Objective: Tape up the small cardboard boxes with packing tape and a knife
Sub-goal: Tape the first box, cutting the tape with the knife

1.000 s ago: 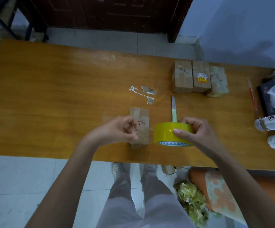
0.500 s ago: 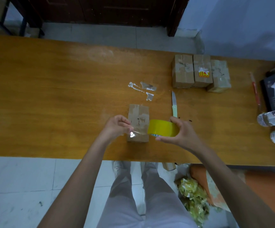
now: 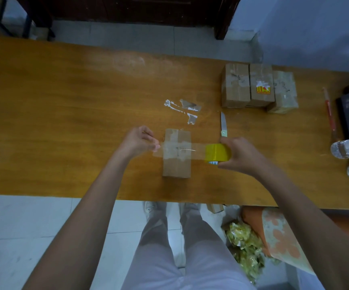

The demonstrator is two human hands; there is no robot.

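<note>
A small cardboard box (image 3: 176, 164) lies on the wooden table (image 3: 64, 122) near its front edge. My right hand (image 3: 239, 156) grips a yellow roll of packing tape (image 3: 217, 154) just right of the box. My left hand (image 3: 139, 141) pinches the free end of the clear tape strip (image 3: 177, 150), which stretches across the box top from left to right. A knife (image 3: 223, 125) with a pale handle lies on the table just behind my right hand, blade pointing away from me.
Three taped cardboard boxes (image 3: 259, 88) stand in a row at the back right. Torn tape scraps (image 3: 185, 108) stick to the table behind the box. A red stick (image 3: 329, 110), bags and bottles crowd the right edge. Crumpled tape waste (image 3: 245, 245) lies on the floor.
My hands have moved apart, drawing a length of tape off the roll. The strip now spans the box top; the roll sits right of the box and my left hand left of it.
</note>
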